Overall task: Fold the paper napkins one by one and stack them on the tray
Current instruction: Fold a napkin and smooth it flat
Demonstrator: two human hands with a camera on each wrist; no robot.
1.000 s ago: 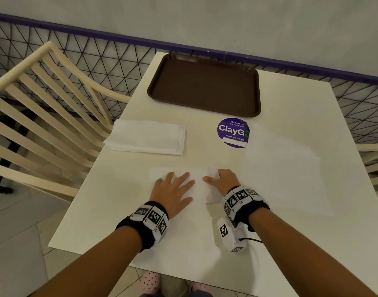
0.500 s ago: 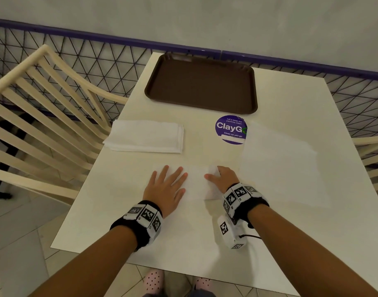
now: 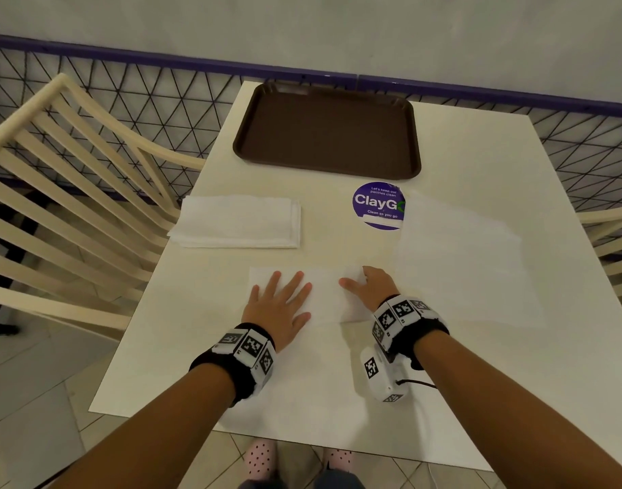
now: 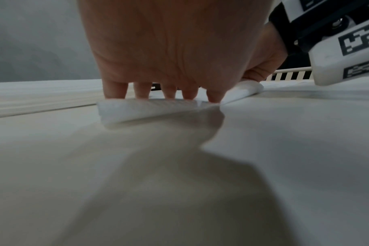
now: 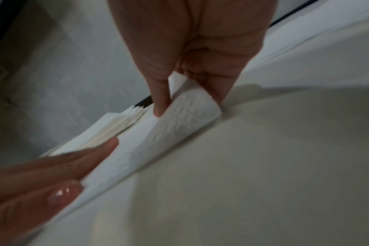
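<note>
A white paper napkin lies folded into a strip near the table's front edge. My left hand presses flat on its left half with fingers spread, also seen in the left wrist view. My right hand pinches the strip's right end. In the right wrist view the right hand holds the curled napkin end between thumb and fingers, lifted off the table. The brown tray sits at the far edge and holds nothing.
A stack of white napkins lies left of centre. One spread napkin sheet lies flat on the right, beside a purple round sticker. Cream slatted chairs flank the table; a wire fence runs behind.
My left hand has slid slightly to the left along the napkin. The right hand keeps its pinch on the right end.
</note>
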